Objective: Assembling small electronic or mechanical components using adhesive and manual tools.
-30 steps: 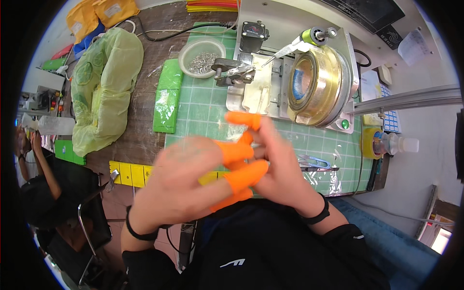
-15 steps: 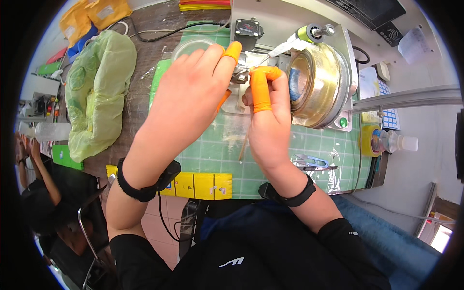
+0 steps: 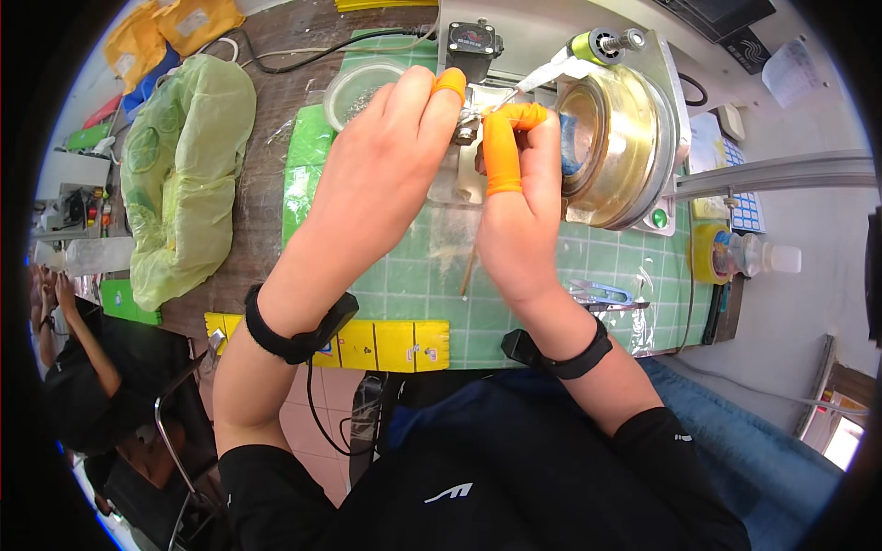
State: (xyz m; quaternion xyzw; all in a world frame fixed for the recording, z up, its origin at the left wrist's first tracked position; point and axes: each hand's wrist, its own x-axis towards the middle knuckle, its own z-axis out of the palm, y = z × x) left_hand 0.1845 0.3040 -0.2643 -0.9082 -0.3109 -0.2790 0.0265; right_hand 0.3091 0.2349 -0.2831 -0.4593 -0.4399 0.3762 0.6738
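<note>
My left hand (image 3: pixel 390 156) reaches in over the bench machine, its fingers pinched together beside a small metal clamp (image 3: pixel 467 130). Orange finger cots cover fingertips on both hands. My right hand (image 3: pixel 522 197) is closed just to the right of that clamp, index finger bent, and its tips nearly meet those of the left. What either pinch holds is too small and too hidden to name. Right of my fingers stands a large amber-coloured wheel (image 3: pixel 620 147) with a metal rim. A white-wrapped arm (image 3: pixel 551 73) slants above my right fingertips.
A round clear dish (image 3: pixel 344 90) holding small shiny bits stands left of my left hand. A green cutting mat (image 3: pixel 432 275) lies under the machine, with blue thread snips (image 3: pixel 602 292) and a yellow strip (image 3: pixel 386 345) near its front. A pale green plastic-covered tray (image 3: pixel 197 174) is farther left.
The whole view has shifted slightly. Both hands stay pinched at the clamp, and the left has drawn a little away from the dish, showing more of it.
</note>
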